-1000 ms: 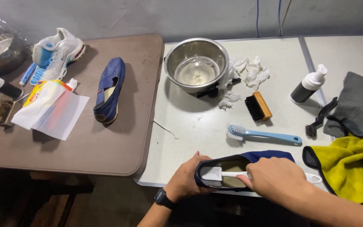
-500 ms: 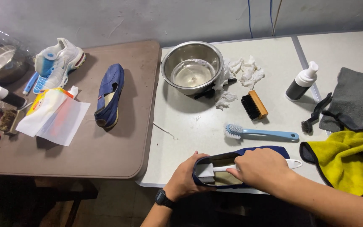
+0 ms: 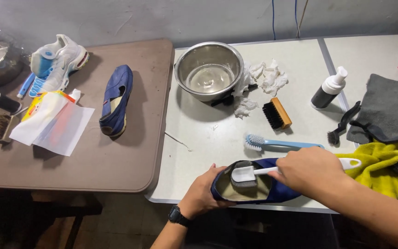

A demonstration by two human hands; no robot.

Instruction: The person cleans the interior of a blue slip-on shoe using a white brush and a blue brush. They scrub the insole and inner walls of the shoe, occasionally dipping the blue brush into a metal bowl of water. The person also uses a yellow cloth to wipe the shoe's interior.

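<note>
My left hand (image 3: 203, 193) cups the heel end of a blue slip-on shoe (image 3: 249, 188) at the near edge of the white worktop (image 3: 199, 138). My right hand (image 3: 312, 170) is closed round the handle of a white brush (image 3: 249, 174), its head down inside the shoe's opening. Behind, a steel bowl (image 3: 209, 69) holds a little clear water, with crumpled tissues (image 3: 263, 78) just beside it.

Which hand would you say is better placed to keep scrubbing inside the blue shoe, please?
Right, probably. The right hand grips the white brush, its head inside the blue shoe. The left hand steadies the shoe's heel.
</note>
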